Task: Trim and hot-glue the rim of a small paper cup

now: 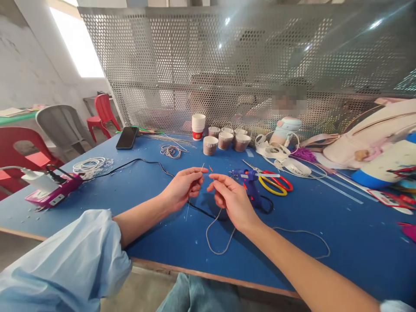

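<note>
My left hand (183, 184) is closed in a pinch on a thin wire (187, 211), which sticks up past the fingertips and hangs below the hand. My right hand (232, 197) faces it a short gap away, thumb and index finger pinched, with a grey cord (218, 252) coming out from under it. The cord loops down to the tabletop and runs on to the right behind my forearm. Just beyond the right fingertips shows a small brownish tip; I cannot tell what it is. A blue glue gun (250, 184) lies right of my right hand, beside yellow-and-red-handled scissors (277, 184).
Several cord-wrapped cups (210, 146) stand near a perforated metal screen (169, 65), beside stacked paper cups (198, 125). A coil of cord (171, 151) and a phone (126, 138) lie to the left. A purple power strip (55, 195) sits at the table's left, a bag (367, 130) at right.
</note>
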A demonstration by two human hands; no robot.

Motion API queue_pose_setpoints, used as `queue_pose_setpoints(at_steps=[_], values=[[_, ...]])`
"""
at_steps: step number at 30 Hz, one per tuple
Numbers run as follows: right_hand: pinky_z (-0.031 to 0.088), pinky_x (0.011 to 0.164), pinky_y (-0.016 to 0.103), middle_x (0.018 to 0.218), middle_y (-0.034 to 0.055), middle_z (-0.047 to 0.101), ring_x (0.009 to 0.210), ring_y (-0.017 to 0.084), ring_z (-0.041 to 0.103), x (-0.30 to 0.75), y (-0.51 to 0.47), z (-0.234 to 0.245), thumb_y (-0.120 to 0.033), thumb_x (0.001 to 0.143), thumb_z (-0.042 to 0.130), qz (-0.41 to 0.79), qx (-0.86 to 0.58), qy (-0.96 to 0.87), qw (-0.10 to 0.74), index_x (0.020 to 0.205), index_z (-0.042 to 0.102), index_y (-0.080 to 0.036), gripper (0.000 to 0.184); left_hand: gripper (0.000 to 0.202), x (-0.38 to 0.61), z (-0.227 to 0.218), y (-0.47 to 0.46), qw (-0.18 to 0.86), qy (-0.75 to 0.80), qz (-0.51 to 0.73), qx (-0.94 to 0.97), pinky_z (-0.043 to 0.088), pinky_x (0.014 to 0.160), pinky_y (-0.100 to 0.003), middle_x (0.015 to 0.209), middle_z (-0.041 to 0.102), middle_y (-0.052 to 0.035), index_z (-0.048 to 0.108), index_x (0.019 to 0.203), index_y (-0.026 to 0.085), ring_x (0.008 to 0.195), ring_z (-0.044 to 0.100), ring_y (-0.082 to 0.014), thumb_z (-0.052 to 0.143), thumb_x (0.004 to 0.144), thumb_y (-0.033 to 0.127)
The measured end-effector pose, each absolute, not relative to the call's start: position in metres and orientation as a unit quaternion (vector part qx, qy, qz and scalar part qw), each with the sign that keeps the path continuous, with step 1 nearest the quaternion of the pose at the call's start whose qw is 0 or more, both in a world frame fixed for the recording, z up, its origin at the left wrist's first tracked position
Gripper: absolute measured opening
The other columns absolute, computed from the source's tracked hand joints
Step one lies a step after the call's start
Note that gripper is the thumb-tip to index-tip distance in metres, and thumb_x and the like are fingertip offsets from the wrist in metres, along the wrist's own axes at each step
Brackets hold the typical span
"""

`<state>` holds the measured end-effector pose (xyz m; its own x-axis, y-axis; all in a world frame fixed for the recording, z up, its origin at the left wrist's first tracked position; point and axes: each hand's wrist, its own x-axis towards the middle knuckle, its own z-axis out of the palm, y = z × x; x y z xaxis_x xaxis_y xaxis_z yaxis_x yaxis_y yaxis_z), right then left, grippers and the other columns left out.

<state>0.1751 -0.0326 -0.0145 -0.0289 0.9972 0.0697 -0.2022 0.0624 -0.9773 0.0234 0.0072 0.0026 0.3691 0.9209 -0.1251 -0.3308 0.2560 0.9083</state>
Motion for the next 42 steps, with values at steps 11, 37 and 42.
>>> queue_pose_setpoints(at_steps=[11, 37, 42], values=[[0.03, 0.043, 0.021, 0.067, -0.0013, 0.065, 0.045, 0.006, 0.044, 0.173, -0.029, -0.023, -0.04, 0.062, 0.083, 0.626, -0.407, -0.361, 0.559, 0.076, 0.065, -0.017, 0.032, 0.023, 0.03, -0.005, -0.002, 0.737, 0.351, 0.394, 0.424, 0.012, 0.038, -0.015, 0.062, 0.054, 0.0019, 0.064, 0.08, 0.01, 0.04, 0.024, 0.0014, 0.077, 0.066, 0.022], [0.045, 0.054, 0.035, 0.075, 0.0042, 0.065, 0.058, 0.018, 0.056, 0.271, -0.082, 0.078, -0.023, 0.086, 0.057, 0.075, -0.381, -0.568, 0.726, 0.075, 0.069, -0.026, 0.017, 0.012, 0.011, -0.011, 0.025, 0.724, 0.41, 0.411, 0.372, 0.02, 0.032, -0.011, 0.067, 0.062, -0.0059, 0.057, 0.069, 0.009, 0.038, 0.029, 0.0007, 0.06, 0.081, 0.01], [0.044, 0.06, 0.033, 0.075, 0.0024, 0.063, 0.059, 0.015, 0.054, 0.324, -0.035, 0.071, -0.021, 0.076, 0.062, 0.128, -0.517, -0.508, 0.677, 0.078, 0.064, -0.024, 0.005, 0.012, 0.015, -0.01, 0.022, 0.73, 0.41, 0.4, 0.373, 0.019, 0.031, -0.011, 0.063, 0.058, -0.0025, 0.057, 0.071, 0.009, 0.036, 0.03, 0.0006, 0.057, 0.083, 0.009]])
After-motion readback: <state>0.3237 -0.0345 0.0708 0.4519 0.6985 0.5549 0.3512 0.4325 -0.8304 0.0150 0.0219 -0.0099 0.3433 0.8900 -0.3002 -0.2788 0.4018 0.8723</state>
